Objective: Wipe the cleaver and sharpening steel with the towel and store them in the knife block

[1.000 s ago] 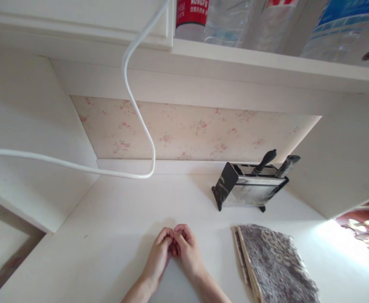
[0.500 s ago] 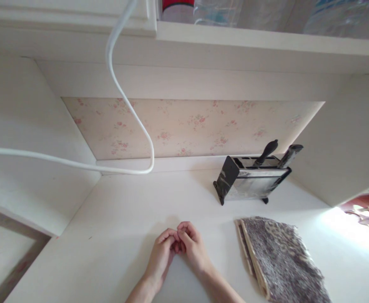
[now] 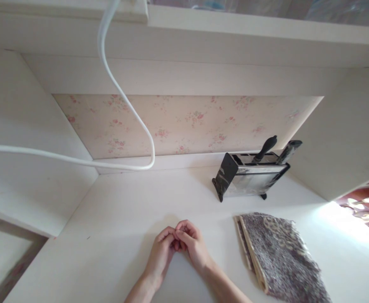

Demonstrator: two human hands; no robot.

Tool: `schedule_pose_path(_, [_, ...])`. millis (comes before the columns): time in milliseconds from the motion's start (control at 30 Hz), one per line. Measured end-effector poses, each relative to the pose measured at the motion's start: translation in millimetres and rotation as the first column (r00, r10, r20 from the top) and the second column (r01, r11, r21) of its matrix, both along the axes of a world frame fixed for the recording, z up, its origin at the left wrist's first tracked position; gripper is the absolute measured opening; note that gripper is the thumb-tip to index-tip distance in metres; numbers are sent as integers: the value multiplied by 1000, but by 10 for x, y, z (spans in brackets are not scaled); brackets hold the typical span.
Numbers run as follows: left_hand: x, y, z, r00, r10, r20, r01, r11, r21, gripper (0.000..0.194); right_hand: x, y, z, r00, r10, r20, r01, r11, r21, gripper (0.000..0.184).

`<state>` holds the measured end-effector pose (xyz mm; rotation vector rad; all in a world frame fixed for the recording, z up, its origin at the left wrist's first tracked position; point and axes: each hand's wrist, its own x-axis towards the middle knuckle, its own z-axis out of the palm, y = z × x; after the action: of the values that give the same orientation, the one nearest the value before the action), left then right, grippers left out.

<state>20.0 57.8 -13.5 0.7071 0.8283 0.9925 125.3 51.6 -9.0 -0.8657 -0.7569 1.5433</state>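
My left hand [image 3: 161, 254] and my right hand [image 3: 193, 246] rest together on the white desk [image 3: 115, 227], low in the middle of the view. Both have their fingers curled, and the fingertips of the two hands touch each other. Whether anything lies between the fingers is hidden. A folded brown patterned cloth [image 3: 279, 256] lies on the desk to the right of my right hand, a hand's width away.
A metal knife rack [image 3: 250, 179] with two black handles stands at the back right against the floral wall panel [image 3: 184, 124]. A white cable [image 3: 121, 97] hangs from above and loops left. A shelf [image 3: 250, 25] runs overhead.
My hands have stayed pressed together in the same place. The view has tilted down a little, so the bottles on the shelf above have slid out of sight.
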Motion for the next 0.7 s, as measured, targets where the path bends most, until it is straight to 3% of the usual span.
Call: schedule_pose_path(700, [16,11,22,1000,24,20,-23,999,-37,21,15,38,-54,999,21,45,-22,999,25,23])
